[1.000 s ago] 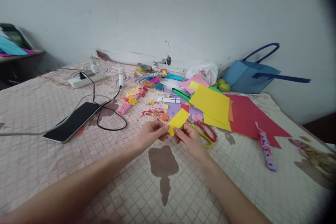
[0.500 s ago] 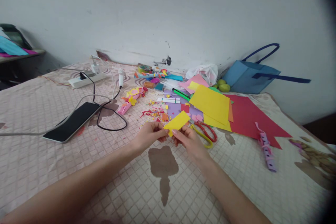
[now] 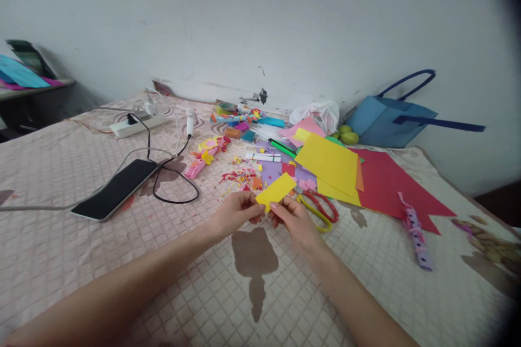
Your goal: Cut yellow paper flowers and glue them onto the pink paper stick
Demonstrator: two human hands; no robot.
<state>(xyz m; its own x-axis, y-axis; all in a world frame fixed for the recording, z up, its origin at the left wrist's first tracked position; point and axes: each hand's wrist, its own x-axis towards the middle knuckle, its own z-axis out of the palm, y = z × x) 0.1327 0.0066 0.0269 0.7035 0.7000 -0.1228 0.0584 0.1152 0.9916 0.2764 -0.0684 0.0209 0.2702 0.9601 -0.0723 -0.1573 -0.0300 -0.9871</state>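
A small yellow paper strip [image 3: 277, 188] is held up between both my hands, slanting up to the right. My left hand [image 3: 237, 210] pinches its lower left corner. With thumb and fingers, my right hand [image 3: 293, 219] grips the lower edge close by. Just beyond the right hand lie scissors [image 3: 325, 211] with red and yellow handles, their blades partly hidden. Ahead of the hands, colourful paper scraps [image 3: 244, 178] are scattered beside a purple sheet [image 3: 271, 169].
Yellow sheets [image 3: 331, 165] overlap red paper [image 3: 385, 181] at right, near a rolled purple paper piece [image 3: 418, 241]. A blue bag [image 3: 391, 119] stands by the wall. On the left are a black tablet-like device [image 3: 116, 190], cables and a power strip [image 3: 138, 126]. A decorated pink roll [image 3: 205, 157] lies behind the hands.
The whole view has shifted slightly, with everything a little lower and to the right. Both hands keep their hold on the yellow strip.
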